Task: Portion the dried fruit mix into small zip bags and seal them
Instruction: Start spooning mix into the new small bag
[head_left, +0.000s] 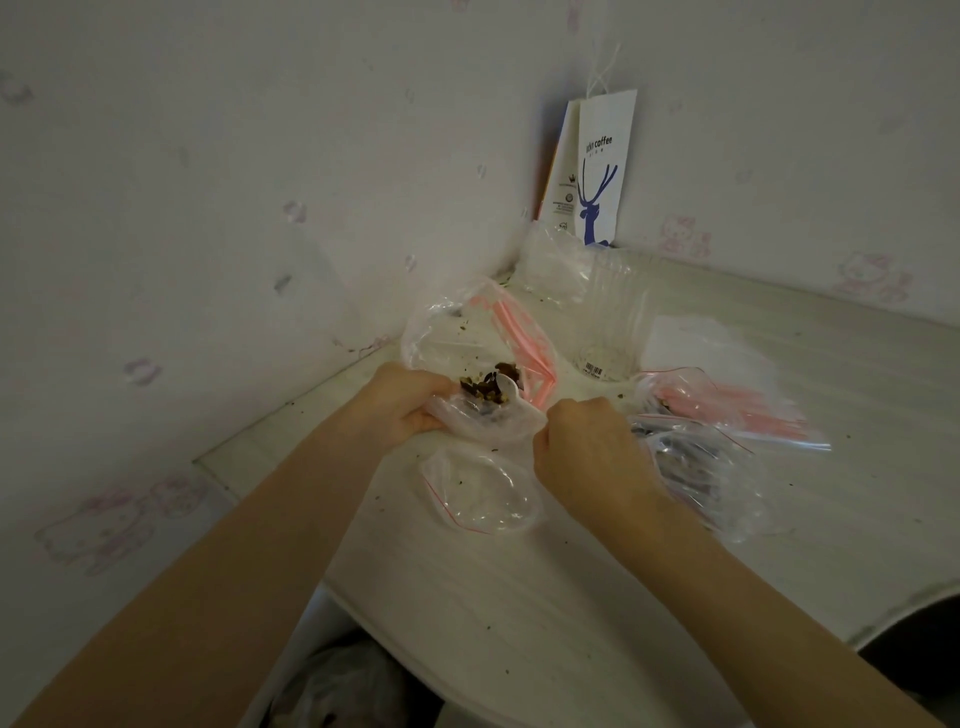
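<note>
Small zip bag (483, 418): held above worktop (519, 597) centre, dried fruit mix (488, 387) heaped at its mouth. Left hand (402, 402) curled round bag's left side, gripping. Right hand (587, 447) curled, pinching handle of white spoon (506, 385) at bag mouth. Empty zip bag (483, 493) flat just in front. Filled bags (696, 467) beside right hand. Large clear bag (447, 332) and plastic cup (613, 322) behind. Paper coffee bag (605, 171) against wall

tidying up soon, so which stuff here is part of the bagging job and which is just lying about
In use: small zip bag, held by left hand and right hand; dried fruit mix; spare zip bags; filled bags.
Lying about: coffee paper bag; clear cup.
</note>
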